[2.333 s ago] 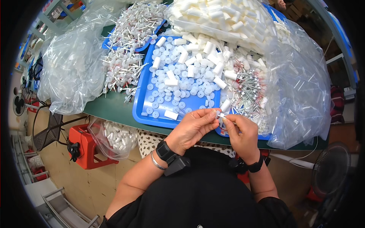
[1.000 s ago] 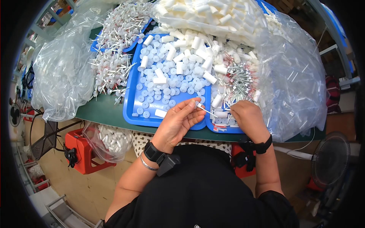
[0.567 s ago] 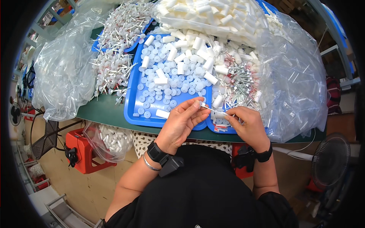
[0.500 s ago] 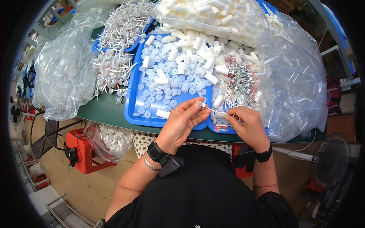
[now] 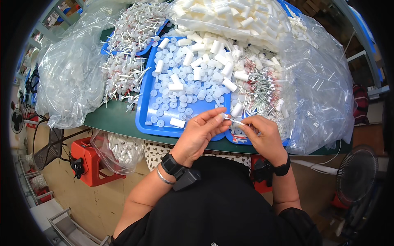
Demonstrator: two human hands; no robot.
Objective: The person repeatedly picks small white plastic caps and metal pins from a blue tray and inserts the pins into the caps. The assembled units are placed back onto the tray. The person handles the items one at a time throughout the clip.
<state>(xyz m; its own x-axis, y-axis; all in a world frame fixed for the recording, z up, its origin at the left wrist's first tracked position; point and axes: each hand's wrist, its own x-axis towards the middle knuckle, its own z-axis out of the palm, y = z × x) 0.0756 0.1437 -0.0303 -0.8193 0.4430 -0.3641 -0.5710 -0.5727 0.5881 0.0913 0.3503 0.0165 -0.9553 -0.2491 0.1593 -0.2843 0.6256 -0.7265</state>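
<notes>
Over the front edge of the blue tray (image 5: 197,119), my hands meet at a thin white stick (image 5: 234,121). My left hand (image 5: 200,133) pinches a small white piece at the stick's left end; the fingertips partly cover it, so its kind is unclear. Thumb and forefinger of my right hand (image 5: 266,137) close on the stick's other end. Behind them, the tray holds many translucent discs with centre holes (image 5: 188,98) and white cylinders (image 5: 175,86). To the right lies a pile of thin metal-and-white pins (image 5: 262,86), some with red parts.
A clear bag of white cylinders (image 5: 234,16) lies at the back. Stick-and-disc pieces (image 5: 123,78) are heaped at the left. Plastic sheeting (image 5: 69,82) flanks them, with more plastic (image 5: 320,90) at the right. A red stool (image 5: 84,160) and a fan (image 5: 357,174) stand below the green table (image 5: 108,123).
My right hand has shifted slightly left, bringing the stick's two ends closer together between my fingers. My left hand has moved a little to the right.
</notes>
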